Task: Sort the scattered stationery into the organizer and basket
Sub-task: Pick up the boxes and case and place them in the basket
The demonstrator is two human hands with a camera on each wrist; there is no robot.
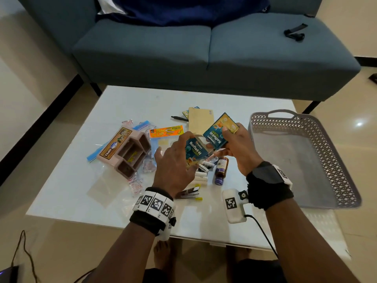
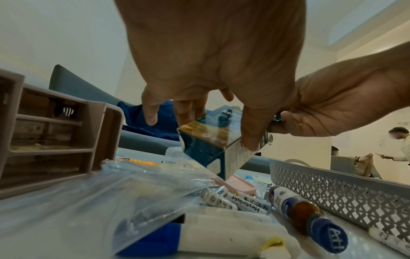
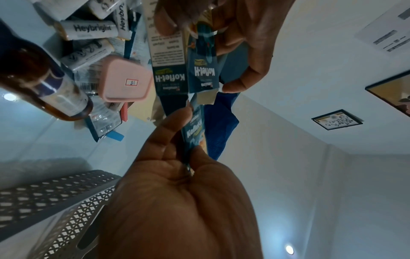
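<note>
My left hand [image 1: 184, 155] grips a teal Koflet-H box [image 1: 193, 152] above the pile in the middle of the table; its fingers [image 2: 249, 133] curl around the box [image 2: 213, 140]. One end flap of the box stands open. My right hand [image 1: 234, 144] pinches a flat teal and yellow Koflet-H packet [image 1: 221, 129] just right of the box, thumb on top. In the right wrist view the packet [image 3: 195, 133] sits between thumb and fingers. The pink-brown organizer [image 1: 127, 152] lies tipped on its side to the left. The grey lattice basket [image 1: 302, 160] stands to the right and holds nothing I can see.
Under my hands lie white Heybright tubes [image 1: 202, 173], a brown bottle with a purple cap [image 1: 220, 170], a stapler [image 1: 189, 194] and a pink lidded case [image 3: 126, 80]. An orange clip pack [image 1: 166, 131], tan envelope [image 1: 200, 121], black pen [image 1: 179, 118] and zip bags lie beyond. A blue sofa stands behind.
</note>
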